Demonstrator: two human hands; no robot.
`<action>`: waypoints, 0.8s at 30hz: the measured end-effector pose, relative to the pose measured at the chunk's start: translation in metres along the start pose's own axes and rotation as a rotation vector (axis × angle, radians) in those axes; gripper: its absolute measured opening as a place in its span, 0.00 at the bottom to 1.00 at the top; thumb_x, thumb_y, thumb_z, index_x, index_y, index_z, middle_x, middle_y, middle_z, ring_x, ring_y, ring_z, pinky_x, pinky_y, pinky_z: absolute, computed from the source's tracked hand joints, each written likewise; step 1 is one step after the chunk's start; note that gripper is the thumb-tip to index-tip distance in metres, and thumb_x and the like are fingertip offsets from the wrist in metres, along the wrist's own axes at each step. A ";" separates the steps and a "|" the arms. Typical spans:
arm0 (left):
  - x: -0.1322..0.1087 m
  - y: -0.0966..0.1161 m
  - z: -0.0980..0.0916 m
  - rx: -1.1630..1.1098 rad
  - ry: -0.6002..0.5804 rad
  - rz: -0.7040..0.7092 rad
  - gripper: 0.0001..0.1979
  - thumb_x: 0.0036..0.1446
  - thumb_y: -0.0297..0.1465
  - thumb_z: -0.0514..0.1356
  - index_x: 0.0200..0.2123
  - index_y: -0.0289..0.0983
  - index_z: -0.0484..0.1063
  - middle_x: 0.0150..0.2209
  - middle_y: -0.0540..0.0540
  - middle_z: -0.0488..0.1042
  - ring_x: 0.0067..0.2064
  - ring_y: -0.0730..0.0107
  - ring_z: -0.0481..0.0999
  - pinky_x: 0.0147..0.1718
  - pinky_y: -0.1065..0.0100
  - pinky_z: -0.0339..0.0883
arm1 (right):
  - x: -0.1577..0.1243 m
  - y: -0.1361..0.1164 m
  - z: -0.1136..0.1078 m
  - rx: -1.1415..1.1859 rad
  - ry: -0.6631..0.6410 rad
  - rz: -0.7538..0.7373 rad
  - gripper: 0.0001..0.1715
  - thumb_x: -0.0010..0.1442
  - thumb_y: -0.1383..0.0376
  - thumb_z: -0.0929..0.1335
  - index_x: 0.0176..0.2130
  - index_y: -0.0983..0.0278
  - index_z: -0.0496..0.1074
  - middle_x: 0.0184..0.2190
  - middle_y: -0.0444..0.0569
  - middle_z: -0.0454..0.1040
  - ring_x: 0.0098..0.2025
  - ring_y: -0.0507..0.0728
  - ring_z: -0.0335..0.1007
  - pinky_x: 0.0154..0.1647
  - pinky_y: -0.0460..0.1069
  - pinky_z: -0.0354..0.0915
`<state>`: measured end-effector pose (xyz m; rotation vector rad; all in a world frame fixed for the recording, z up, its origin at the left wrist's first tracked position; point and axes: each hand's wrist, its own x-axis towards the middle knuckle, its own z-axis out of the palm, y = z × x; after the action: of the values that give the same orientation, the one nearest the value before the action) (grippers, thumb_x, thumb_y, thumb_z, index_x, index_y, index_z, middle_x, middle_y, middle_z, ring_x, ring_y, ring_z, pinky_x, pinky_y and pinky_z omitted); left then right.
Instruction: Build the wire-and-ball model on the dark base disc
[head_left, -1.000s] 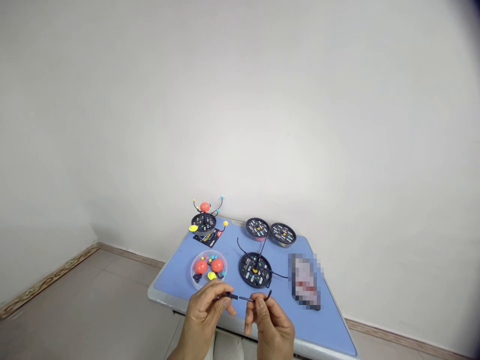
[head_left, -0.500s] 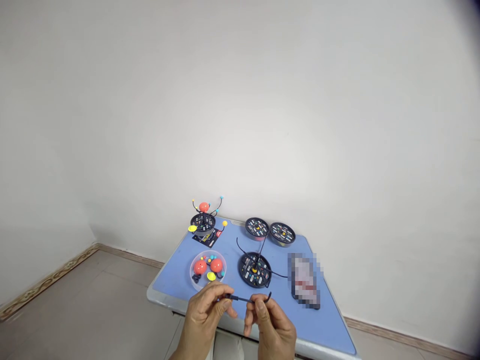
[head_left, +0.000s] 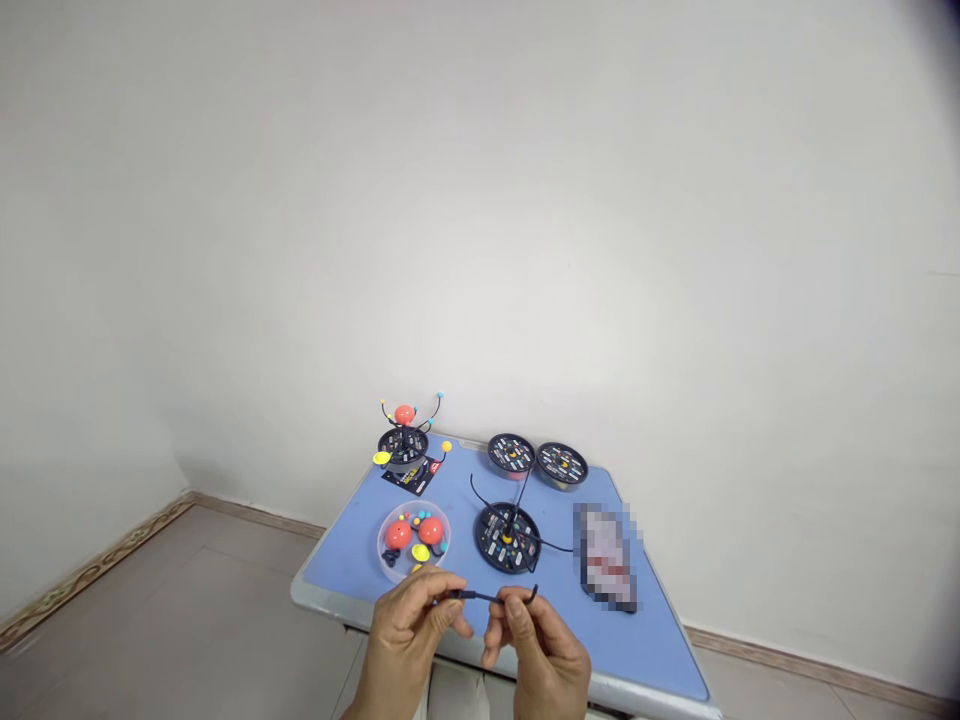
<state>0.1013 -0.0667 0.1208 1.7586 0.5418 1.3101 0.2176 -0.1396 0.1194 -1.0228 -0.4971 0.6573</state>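
Left hand (head_left: 409,635): we are pinching with fingertips, wrist low.
Right hand (head_left: 544,650): we are pinching too, fingers curled.

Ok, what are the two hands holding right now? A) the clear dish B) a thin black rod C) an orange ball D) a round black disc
B: the left hand and right hand pinch opposite ends of a thin black rod above the blue table's near edge.

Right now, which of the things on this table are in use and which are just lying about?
In use: thin black rod, held by left hand and right hand; nearest black disc base.
Lying about: finished model, clear dish of balls, two far discs, blurred packet.
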 end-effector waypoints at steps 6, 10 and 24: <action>0.004 0.008 0.002 0.023 0.016 0.110 0.10 0.58 0.25 0.63 0.41 0.45 0.80 0.23 0.53 0.78 0.27 0.73 0.79 0.33 0.76 0.73 | 0.002 -0.001 -0.001 0.048 -0.024 0.050 0.18 0.48 0.52 0.76 0.28 0.65 0.79 0.17 0.44 0.74 0.16 0.51 0.65 0.21 0.47 0.64; 0.001 0.007 0.007 -0.013 0.048 0.128 0.10 0.58 0.25 0.63 0.40 0.45 0.81 0.28 0.52 0.79 0.23 0.75 0.78 0.29 0.76 0.74 | 0.003 0.006 0.000 0.090 0.014 0.071 0.18 0.47 0.52 0.77 0.28 0.66 0.79 0.17 0.45 0.74 0.15 0.51 0.65 0.20 0.46 0.64; -0.002 -0.006 0.015 0.020 0.095 0.128 0.11 0.59 0.28 0.62 0.44 0.43 0.80 0.33 0.48 0.80 0.28 0.71 0.80 0.31 0.74 0.76 | 0.015 0.033 -0.009 0.191 0.081 0.124 0.20 0.43 0.54 0.78 0.28 0.67 0.79 0.19 0.47 0.76 0.17 0.53 0.66 0.21 0.49 0.64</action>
<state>0.1158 -0.0705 0.1139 1.7790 0.5035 1.4871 0.2251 -0.1226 0.0870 -0.9010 -0.2950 0.7556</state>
